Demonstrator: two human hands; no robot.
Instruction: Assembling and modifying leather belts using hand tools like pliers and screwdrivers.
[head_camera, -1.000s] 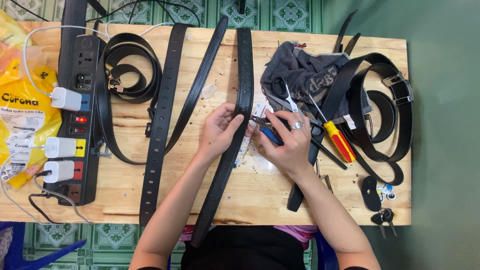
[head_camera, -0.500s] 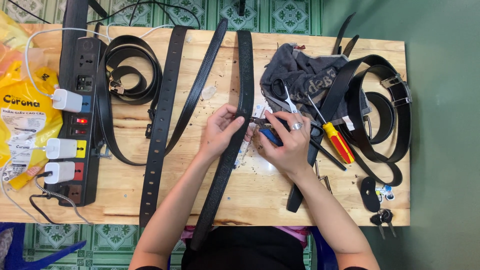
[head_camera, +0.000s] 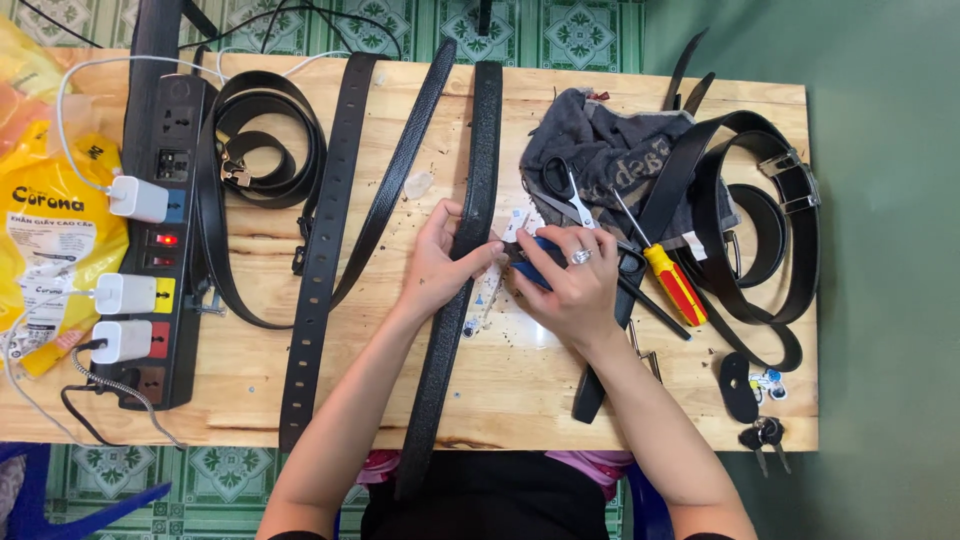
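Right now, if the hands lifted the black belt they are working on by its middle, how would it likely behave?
The textured black belt would probably be floppy: it lies flat along the wooden table and its near end droops over the edge. Both ends would likely sag from the left hand and right hand. It is flat, so rolling looks unlikely; its grainy surface probably resists slipping.
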